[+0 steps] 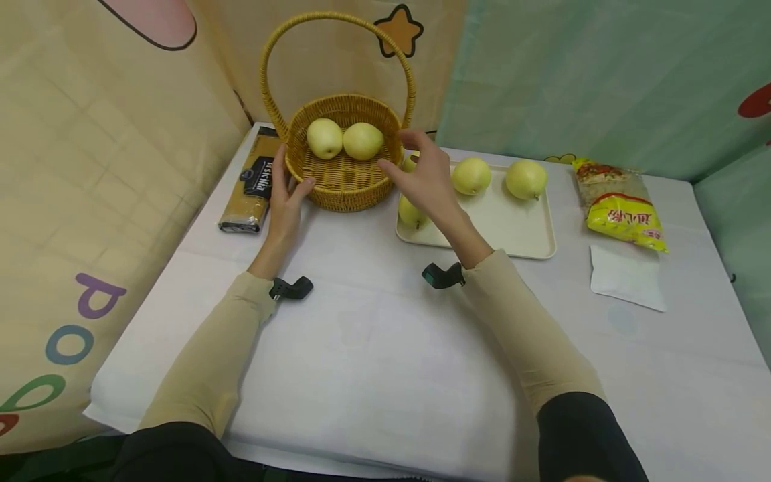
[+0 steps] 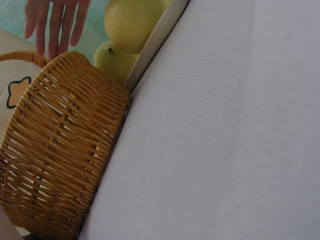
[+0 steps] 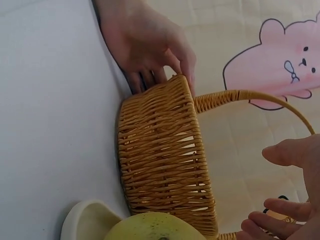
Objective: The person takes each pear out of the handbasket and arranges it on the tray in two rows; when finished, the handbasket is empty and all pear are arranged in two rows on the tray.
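Observation:
Against the back wall stands a round wicker basket [image 1: 349, 199] with a tall hoop handle. Two pale yellow-green pears [image 1: 363, 140] lie side by side inside it. My left hand [image 1: 284, 211] holds the basket's left side, its thumb at the front of the rim and its other fingers along the outer wall. Thumb and fingers apart, my right hand [image 1: 430, 177] hovers by the basket's right rim, over the left end of a cream tray [image 1: 500, 224]; nothing is in it. Several more pears [image 1: 471, 175] sit on that tray, two of them partly behind this hand.
A brown pasta packet [image 1: 251, 184] lies left of the basket. Right of the tray are a yellow-and-clear food bag [image 1: 620, 204] and a white packet [image 1: 626, 276]. White cloth [image 1: 373, 348] covers the table, with printed curtains [image 1: 572, 80] close behind.

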`<move>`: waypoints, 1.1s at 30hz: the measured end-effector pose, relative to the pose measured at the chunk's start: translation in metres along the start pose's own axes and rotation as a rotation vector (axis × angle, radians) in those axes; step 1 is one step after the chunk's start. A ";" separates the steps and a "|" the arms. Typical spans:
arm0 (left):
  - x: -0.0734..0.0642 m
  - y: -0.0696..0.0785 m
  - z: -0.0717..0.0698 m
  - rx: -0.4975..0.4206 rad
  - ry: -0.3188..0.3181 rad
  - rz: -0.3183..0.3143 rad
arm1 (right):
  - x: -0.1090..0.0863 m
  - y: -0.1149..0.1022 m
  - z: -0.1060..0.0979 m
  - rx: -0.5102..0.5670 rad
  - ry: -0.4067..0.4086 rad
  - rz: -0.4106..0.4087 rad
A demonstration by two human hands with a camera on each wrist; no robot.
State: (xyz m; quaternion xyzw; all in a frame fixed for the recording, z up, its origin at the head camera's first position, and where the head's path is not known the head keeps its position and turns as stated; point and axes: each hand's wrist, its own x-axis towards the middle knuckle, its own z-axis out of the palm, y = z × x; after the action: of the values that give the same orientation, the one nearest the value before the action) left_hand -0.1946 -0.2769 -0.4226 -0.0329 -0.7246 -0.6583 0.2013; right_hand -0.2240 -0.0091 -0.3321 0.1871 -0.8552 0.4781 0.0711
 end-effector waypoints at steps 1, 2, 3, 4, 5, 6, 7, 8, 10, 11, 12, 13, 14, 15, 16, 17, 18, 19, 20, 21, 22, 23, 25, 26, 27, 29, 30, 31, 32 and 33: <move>0.000 0.000 0.000 0.000 0.000 0.001 | 0.003 -0.001 0.002 -0.006 -0.005 -0.003; 0.000 0.001 0.000 0.000 0.001 0.003 | 0.006 -0.002 0.003 -0.009 -0.011 -0.004; 0.000 0.001 0.000 0.000 0.001 0.004 | 0.010 -0.002 0.005 -0.007 -0.016 -0.005; 0.000 0.001 0.000 0.000 0.000 0.005 | 0.013 -0.002 0.007 0.001 -0.020 -0.010; 0.000 0.000 0.000 0.002 -0.001 0.004 | 0.017 -0.001 0.009 0.004 -0.024 -0.015; 0.000 0.000 0.000 0.004 -0.001 0.004 | 0.020 0.000 0.011 0.005 -0.031 -0.018; 0.000 0.000 0.000 0.008 -0.001 0.004 | 0.024 0.001 0.013 0.009 -0.039 -0.021; 0.001 0.000 0.000 0.010 0.000 0.004 | 0.028 0.002 0.015 0.022 -0.046 -0.026; 0.001 0.000 0.000 0.014 0.002 0.003 | 0.035 0.004 0.019 0.048 -0.061 -0.037; 0.001 0.000 0.000 0.015 0.003 0.001 | 0.038 0.005 0.021 0.060 -0.070 -0.034; 0.001 0.001 0.000 0.018 0.003 -0.001 | 0.041 0.006 0.023 0.075 -0.077 -0.035; 0.001 0.003 0.000 0.020 0.003 -0.006 | 0.044 0.007 0.025 0.094 -0.084 -0.029; 0.000 0.005 0.001 0.019 0.002 -0.011 | 0.047 0.008 0.027 0.114 -0.090 -0.023; -0.001 0.008 0.001 0.015 0.002 -0.016 | 0.049 0.009 0.029 0.119 -0.095 -0.018; -0.003 0.013 0.002 0.011 0.000 -0.021 | 0.052 0.010 0.031 0.118 -0.100 -0.012; -0.004 0.017 0.003 0.007 -0.001 -0.026 | 0.054 0.011 0.033 0.115 -0.100 -0.013; -0.006 0.022 0.003 0.005 -0.003 -0.028 | 0.055 0.012 0.035 0.105 -0.102 -0.016; -0.007 0.025 0.004 -0.003 -0.004 -0.032 | 0.057 0.012 0.038 0.093 -0.103 -0.021; -0.009 0.028 0.004 -0.005 -0.004 -0.033 | 0.059 0.012 0.040 0.080 -0.102 -0.029; -0.010 0.030 0.005 -0.005 -0.004 -0.032 | 0.060 0.012 0.042 0.061 -0.102 -0.033; -0.010 0.029 0.004 -0.004 -0.005 -0.029 | 0.062 0.012 0.044 0.046 -0.100 -0.034; -0.009 0.026 0.004 0.000 -0.005 -0.027 | 0.064 0.011 0.046 0.040 -0.096 -0.039; -0.006 0.019 0.003 0.009 -0.002 -0.023 | 0.069 0.010 0.049 0.030 -0.092 -0.041; -0.005 0.015 0.001 0.019 0.001 -0.017 | 0.071 0.009 0.051 0.030 -0.092 -0.039; -0.003 0.010 0.000 0.022 0.004 -0.013 | 0.074 0.009 0.053 0.026 -0.095 -0.035; -0.001 0.004 -0.002 0.022 0.009 -0.010 | 0.079 0.008 0.056 0.022 -0.106 -0.036; 0.000 0.002 -0.003 0.022 0.011 -0.011 | 0.082 0.007 0.057 0.017 -0.114 -0.031; 0.000 0.001 -0.004 0.017 0.011 -0.012 | 0.084 0.007 0.059 0.007 -0.124 -0.025; 0.001 0.000 -0.005 0.013 0.010 -0.012 | 0.086 0.006 0.059 -0.004 -0.134 -0.024; 0.001 0.000 -0.005 0.009 0.009 -0.015 | 0.088 0.006 0.060 -0.022 -0.142 -0.026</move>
State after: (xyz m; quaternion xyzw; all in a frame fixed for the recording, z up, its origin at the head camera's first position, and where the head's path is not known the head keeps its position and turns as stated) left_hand -0.1944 -0.2819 -0.4224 -0.0237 -0.7270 -0.6566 0.1996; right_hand -0.3042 -0.0790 -0.3425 0.2309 -0.8607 0.4533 0.0184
